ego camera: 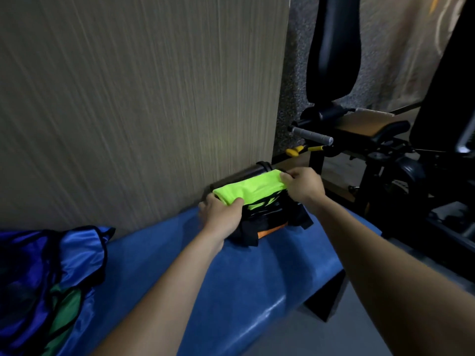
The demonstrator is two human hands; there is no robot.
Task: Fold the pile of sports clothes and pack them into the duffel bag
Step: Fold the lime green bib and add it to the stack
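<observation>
**Neon green top going into the duffel**

Blue padded bench (pixel 231 265) runs along the wall, blue clothes pile (pixel 51 273) at its near left. Black duffel bag (pixel 259 224) sits at the far end. Folded neon green garment (pixel 250 190) lies on top, left hand (pixel 221 214) and right hand (pixel 302 186) pinching its ends.

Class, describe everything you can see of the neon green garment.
The neon green garment is bright yellow-green, smooth, thin-looking fabric, folded into a compact bundle. It lies on top of the dark bag at the far end of the blue bench, near the wall. The left hand holds its near-left end, the right hand pinches its far-right end.
</observation>
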